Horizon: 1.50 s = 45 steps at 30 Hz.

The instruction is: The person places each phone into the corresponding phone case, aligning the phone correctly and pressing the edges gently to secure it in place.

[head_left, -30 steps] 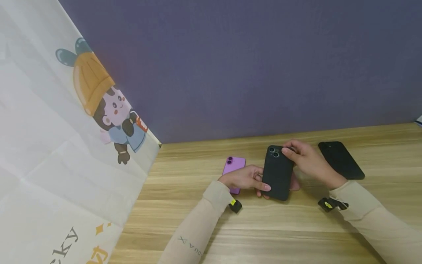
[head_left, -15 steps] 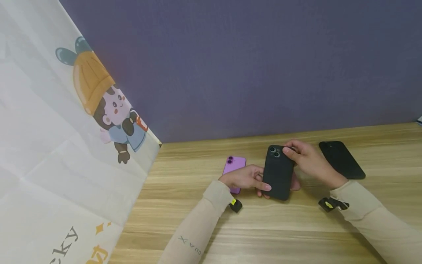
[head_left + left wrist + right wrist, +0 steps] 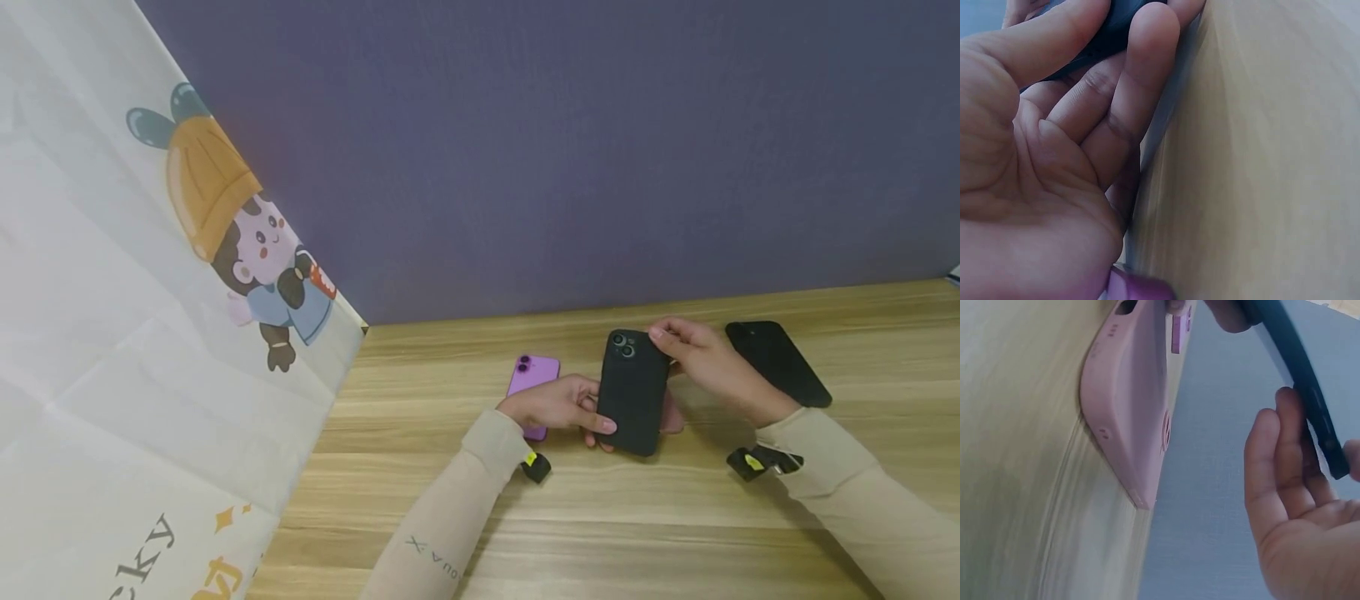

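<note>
In the head view a black phone (image 3: pixel 632 400) is held up with its back and two camera lenses showing. My left hand (image 3: pixel 555 404) grips its lower left side, thumb on the back and fingers behind. At the upper right corner my right hand (image 3: pixel 705 367) pinches the phone between thumb and fingers. The right wrist view shows the phone edge-on, its dark edge (image 3: pixel 1310 387) lying between fingers and thumb; a paler strip runs along one side. Whether it wears a case I cannot tell. A pink phone case (image 3: pixel 1129 394) lies below it, mostly hidden in the head view.
A purple phone (image 3: pixel 531 377) lies on the wooden table (image 3: pixel 585 533) partly under my left wrist. Another black phone or case (image 3: pixel 780 362) lies to the right, behind my right wrist. A blue-grey panel (image 3: pixel 600 167) stands at the back, and a white printed sheet (image 3: pixel 90 333) at the left.
My right hand has shifted slightly to the right, and its thumb has slid from beside the lenses to the phone's corner. The left hand and the phone have hardly moved.
</note>
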### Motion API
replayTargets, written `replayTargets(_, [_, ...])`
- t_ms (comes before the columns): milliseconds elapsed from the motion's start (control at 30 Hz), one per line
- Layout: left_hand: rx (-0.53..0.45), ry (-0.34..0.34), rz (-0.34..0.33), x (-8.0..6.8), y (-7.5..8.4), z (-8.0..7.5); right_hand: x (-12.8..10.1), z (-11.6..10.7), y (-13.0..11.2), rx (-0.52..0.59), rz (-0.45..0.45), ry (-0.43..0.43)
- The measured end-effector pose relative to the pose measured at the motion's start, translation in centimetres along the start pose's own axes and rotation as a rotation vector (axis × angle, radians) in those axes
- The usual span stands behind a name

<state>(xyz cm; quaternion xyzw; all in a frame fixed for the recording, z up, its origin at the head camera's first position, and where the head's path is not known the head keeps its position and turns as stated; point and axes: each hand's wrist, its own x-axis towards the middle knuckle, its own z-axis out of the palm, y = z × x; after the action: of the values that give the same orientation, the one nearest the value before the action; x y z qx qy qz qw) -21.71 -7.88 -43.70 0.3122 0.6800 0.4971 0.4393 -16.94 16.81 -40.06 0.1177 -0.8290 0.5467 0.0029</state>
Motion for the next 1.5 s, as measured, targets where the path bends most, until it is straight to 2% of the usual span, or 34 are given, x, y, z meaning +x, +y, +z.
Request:
replayTargets(300, [-0.004, 0.002, 0.001, -0.01, -0.10, -0.01, 0.02, -0.24, 0.02, 0.054, 0.023, -0.030])
replayTargets(1000, [0.003, -0.015, -0.007, -0.01, 0.03, 0.04, 0.03, -0.26, 0.08, 0.058, 0.012, -0.017])
replayTargets(1500, [0.010, -0.047, 0.012, -0.63, -0.50, 0.29, -0.79, 0.62, -0.11, 0.066, 0.026, 0.007])
